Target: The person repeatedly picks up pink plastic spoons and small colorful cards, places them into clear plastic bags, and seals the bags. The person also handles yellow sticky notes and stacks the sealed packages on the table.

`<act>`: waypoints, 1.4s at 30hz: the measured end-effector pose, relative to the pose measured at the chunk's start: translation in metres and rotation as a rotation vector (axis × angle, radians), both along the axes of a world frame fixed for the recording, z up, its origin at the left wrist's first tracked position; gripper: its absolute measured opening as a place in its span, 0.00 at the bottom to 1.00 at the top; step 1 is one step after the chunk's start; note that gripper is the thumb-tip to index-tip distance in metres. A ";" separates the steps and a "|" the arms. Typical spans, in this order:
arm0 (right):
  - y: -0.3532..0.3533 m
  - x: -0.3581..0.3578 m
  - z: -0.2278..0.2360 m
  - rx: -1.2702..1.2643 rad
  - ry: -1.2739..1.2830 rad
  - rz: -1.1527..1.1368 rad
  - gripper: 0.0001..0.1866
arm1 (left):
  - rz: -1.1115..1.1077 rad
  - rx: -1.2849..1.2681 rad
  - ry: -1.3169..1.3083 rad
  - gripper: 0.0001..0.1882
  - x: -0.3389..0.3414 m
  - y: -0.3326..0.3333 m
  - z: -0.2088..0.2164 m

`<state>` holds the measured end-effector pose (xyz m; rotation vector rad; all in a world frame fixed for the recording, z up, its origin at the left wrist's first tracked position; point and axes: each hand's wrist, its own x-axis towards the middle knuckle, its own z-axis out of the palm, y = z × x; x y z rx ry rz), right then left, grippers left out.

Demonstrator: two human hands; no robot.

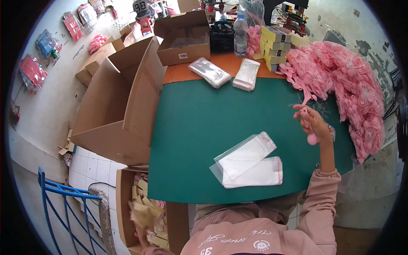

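My right hand (313,123) is raised over the right side of the green table, its fingers closed around a small pink spoon (312,139) whose round end hangs below the palm. Just beyond it lies a large heap of pink spoons (331,68), running down over the table's right edge. Low on the left, my left hand (142,238) is smeared by motion above an open carton (124,204) of yellow-and-pink packs. A blurred yellow pack (142,214) is right by its fingers; whether they hold it I cannot tell. Clear flat bags (250,172) lie in two overlapping stacks near the table's front.
Two bundles of clear bags (209,72) lie at the table's (191,140) far side. Behind them stand a water bottle (240,36) and stacked yellow cards (276,44). A big open carton (114,110) adjoins the left edge; a blue railing (70,193) stands lower left.
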<state>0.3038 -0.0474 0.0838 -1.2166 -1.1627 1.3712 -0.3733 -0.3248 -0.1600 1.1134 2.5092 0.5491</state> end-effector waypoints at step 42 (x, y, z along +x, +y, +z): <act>0.030 -0.056 -0.066 0.391 -0.353 -0.389 0.03 | -1.039 0.095 -1.205 0.10 0.390 0.334 0.162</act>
